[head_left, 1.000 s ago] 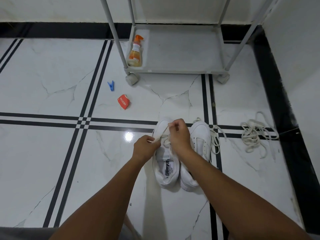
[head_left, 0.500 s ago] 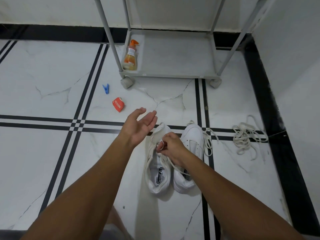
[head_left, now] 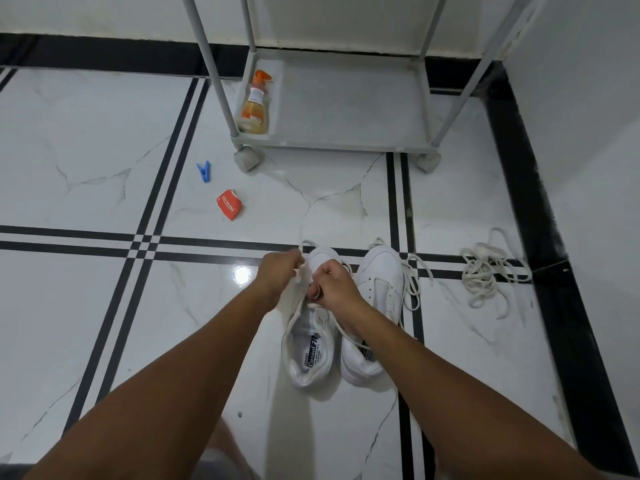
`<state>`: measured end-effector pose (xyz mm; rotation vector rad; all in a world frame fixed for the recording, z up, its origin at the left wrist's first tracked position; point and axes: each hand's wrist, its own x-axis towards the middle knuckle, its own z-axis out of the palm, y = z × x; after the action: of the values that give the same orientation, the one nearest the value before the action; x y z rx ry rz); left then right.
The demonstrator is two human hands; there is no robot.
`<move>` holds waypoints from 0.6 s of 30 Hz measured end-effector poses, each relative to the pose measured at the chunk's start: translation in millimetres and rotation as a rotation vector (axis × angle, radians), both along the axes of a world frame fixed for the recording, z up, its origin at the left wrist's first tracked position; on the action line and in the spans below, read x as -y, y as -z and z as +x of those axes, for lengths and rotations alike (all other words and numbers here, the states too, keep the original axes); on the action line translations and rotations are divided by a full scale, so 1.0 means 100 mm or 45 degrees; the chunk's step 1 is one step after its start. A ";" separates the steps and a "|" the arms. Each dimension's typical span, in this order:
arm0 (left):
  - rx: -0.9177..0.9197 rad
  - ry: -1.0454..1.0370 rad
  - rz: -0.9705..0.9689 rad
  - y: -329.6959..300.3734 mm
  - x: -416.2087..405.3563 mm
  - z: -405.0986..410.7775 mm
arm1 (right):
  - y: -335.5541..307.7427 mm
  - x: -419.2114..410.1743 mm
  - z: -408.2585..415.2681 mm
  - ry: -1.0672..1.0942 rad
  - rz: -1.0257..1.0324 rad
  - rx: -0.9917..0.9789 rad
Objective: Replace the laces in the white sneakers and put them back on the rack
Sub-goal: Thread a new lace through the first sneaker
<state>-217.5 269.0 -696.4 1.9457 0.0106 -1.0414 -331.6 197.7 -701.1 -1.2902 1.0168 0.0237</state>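
white marble floor [head_left: 86, 323] with black inlay lines, bounded by a black skirting band. grey wheeled rack [head_left: 346, 109] at the far wall, its lowest shelf holding an orange-capped spray bottle [head_left: 254, 105] in the left corner. pair of white sneakers [head_left: 346, 317] side by side on the floor in front of the rack, toes toward it, well apart from the shelf. left sneaker [head_left: 308, 355] under both hands, its insole print showing; right sneaker [head_left: 379, 289] touching it, a lace trailing off its right side. loose bundle of off-white laces [head_left: 485, 275] on the floor to the right, near the black band. left hand [head_left: 278, 277], fingers curled, pinching a lace at the left sneaker's eyelets. right hand [head_left: 334, 284], curled, pinching the lace just beside it. red packet [head_left: 229, 204] and blue clothes peg [head_left: 203, 172] on the floor to the left of the rack.
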 end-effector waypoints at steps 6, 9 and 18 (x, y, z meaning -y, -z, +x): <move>-0.282 -0.006 -0.727 -0.75 0.37 0.20 | -0.05 -0.02 0.02 -0.149 -0.142 -0.006; -0.065 0.162 -0.685 -1.04 0.40 0.30 | -0.10 -0.03 0.00 -0.139 -0.120 0.002; 0.336 1.116 0.733 -0.24 -0.19 -0.04 | -0.44 0.23 0.06 0.048 -0.162 -0.019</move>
<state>-221.9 288.2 -672.7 2.6876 -0.8377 -1.4146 -325.4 175.0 -657.1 -1.3872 1.0691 -0.0614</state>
